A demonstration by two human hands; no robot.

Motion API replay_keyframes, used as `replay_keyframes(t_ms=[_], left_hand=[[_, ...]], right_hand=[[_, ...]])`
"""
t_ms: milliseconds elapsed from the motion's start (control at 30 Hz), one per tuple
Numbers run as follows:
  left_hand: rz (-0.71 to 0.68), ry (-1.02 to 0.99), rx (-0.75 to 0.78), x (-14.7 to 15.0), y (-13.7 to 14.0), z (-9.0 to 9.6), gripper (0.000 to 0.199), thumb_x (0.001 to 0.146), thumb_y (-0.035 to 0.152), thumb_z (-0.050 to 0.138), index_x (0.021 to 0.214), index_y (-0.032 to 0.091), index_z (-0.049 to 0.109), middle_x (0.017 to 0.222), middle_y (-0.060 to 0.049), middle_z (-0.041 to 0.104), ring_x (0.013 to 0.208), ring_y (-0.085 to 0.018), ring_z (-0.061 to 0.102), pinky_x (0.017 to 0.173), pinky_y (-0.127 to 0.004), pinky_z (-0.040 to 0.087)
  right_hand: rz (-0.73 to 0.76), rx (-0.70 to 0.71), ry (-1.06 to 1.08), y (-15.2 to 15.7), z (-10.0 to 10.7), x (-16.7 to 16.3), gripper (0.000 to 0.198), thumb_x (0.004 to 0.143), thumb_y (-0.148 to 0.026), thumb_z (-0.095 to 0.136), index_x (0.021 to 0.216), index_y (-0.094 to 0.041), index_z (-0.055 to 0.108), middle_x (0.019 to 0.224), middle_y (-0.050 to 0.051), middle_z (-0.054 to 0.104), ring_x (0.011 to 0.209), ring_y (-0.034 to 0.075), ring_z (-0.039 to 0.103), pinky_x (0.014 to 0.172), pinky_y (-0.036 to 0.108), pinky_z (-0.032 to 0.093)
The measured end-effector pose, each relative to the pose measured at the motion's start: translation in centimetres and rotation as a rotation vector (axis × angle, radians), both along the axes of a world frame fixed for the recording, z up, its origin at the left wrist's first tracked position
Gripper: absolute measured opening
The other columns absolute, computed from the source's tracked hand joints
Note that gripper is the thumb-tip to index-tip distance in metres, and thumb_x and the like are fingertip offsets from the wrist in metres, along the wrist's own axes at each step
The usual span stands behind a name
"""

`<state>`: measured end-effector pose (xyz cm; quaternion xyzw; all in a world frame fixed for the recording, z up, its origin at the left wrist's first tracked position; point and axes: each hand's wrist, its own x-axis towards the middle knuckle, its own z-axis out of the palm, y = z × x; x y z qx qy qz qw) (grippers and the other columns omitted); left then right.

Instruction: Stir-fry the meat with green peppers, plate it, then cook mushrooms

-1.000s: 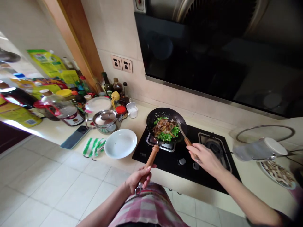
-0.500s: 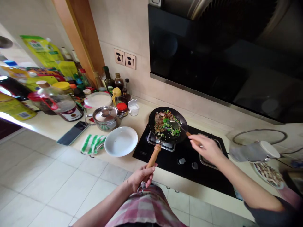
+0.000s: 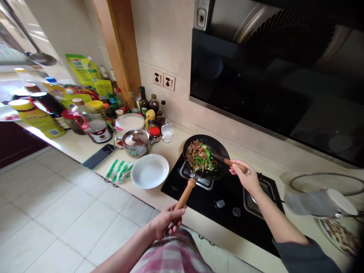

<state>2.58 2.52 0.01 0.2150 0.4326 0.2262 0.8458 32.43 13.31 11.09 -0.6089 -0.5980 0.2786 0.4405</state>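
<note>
Left hand (image 3: 169, 222) wrapped round near end of pan handle (image 3: 185, 194); handle runs far-right to the pan (image 3: 218, 144), over the left burner (image 3: 209, 185). Food (image 3: 199, 156) sits in the pan, left of the right hand (image 3: 246, 176), the nearer one. That hand grips the spatula (image 3: 228, 162), long axis pointing left, slightly far. Spatula tip hard to make out; burner mostly hidden under pan.
</note>
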Motion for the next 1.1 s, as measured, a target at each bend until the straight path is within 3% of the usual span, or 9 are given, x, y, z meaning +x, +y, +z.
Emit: replay_keyframes(t_ms=[133,300,400,467,633,733,867,967,1100], left_hand=[[0.005,0.028,0.005,0.0,0.0,0.3,0.063,0.066,0.048,0.071,0.115,0.018,0.045,0.049,0.007,0.051,0.033,-0.005,0.039,0.03,-0.014,0.019],[0.001,0.032,-0.009,0.0,-0.1,0.3,0.06,0.066,0.046,0.072,0.113,0.017,0.047,0.049,0.007,0.051,0.033,-0.004,0.037,0.032,-0.014,0.02],[0.014,0.037,-0.019,0.0,-0.2,0.4,0.059,0.066,0.045,0.072,0.112,0.017,0.048,0.049,0.007,0.051,0.033,-0.004,0.037,0.032,-0.014,0.02],[0.024,0.03,-0.016,0.0,-0.1,0.5,0.058,0.065,0.044,0.072,0.111,0.017,0.048,0.05,0.007,0.051,0.033,-0.004,0.037,0.032,-0.014,0.019],[0.021,0.025,-0.016,0.0,-0.1,0.5,0.058,0.065,0.044,0.073,0.11,0.017,0.048,0.051,0.007,0.051,0.035,-0.004,0.037,0.032,-0.013,0.018],[0.008,0.002,-0.013,-0.1,-0.1,0.2,0.059,0.065,0.045,0.072,0.111,0.018,0.047,0.051,0.007,0.052,0.034,-0.004,0.038,0.032,-0.014,0.019],[0.019,-0.026,0.004,-0.1,-0.1,0.0,0.059,0.065,0.045,0.073,0.11,0.017,0.047,0.052,0.007,0.052,0.034,-0.004,0.039,0.032,-0.014,0.018],[0.026,-0.007,-0.003,-0.1,-0.1,0.1,0.059,0.065,0.045,0.073,0.11,0.017,0.047,0.051,0.007,0.052,0.034,-0.004,0.038,0.032,-0.014,0.018],[0.005,0.004,-0.031,0.0,-0.1,0.2,0.062,0.065,0.047,0.072,0.114,0.018,0.046,0.048,0.008,0.05,0.032,-0.005,0.037,0.032,-0.015,0.016]], right_hand=[[0.333,0.206,-0.489,-4.5,4.8,-0.2,0.021,0.086,-0.028,0.054,0.104,-0.023,0.065,0.097,0.005,0.067,0.079,0.015,0.065,0.073,0.028,0.052],[0.509,0.219,-0.673,-7.7,9.8,-1.9,0.024,0.087,-0.022,0.05,0.108,-0.024,0.062,0.089,0.004,0.067,0.069,0.012,0.061,0.064,0.023,0.048],[0.572,0.149,-0.742,-7.6,9.1,-4.1,0.024,0.087,-0.021,0.048,0.105,-0.023,0.064,0.082,0.004,0.067,0.064,0.012,0.061,0.06,0.022,0.047],[0.52,0.152,-0.749,-6.4,7.8,-4.8,0.023,0.087,-0.022,0.048,0.101,-0.023,0.066,0.083,0.004,0.068,0.066,0.013,0.062,0.063,0.023,0.049],[0.147,0.098,-0.623,-3.1,7.4,-1.5,0.021,0.082,-0.032,0.054,0.096,-0.024,0.068,0.096,0.003,0.071,0.079,0.016,0.067,0.07,0.024,0.051],[-0.041,0.031,-0.584,-1.4,7.7,0.6,0.021,0.078,-0.038,0.058,0.089,-0.024,0.069,0.08,0.002,0.072,0.063,0.016,0.067,0.058,0.023,0.052],[-0.255,-0.067,-0.212,0.5,4.9,-0.4,0.028,0.077,-0.04,0.055,0.089,-0.018,0.066,0.057,0.002,0.065,0.051,0.018,0.066,0.047,0.025,0.052],[-0.18,-0.069,-0.052,0.6,3.5,-1.7,0.032,0.078,-0.041,0.055,0.095,-0.016,0.065,0.061,0.003,0.065,0.056,0.019,0.067,0.053,0.028,0.056],[0.054,0.122,-0.377,0.0,3.8,-2.1,0.026,0.082,-0.038,0.055,0.097,-0.021,0.067,0.085,0.005,0.07,0.071,0.018,0.067,0.068,0.03,0.055]])
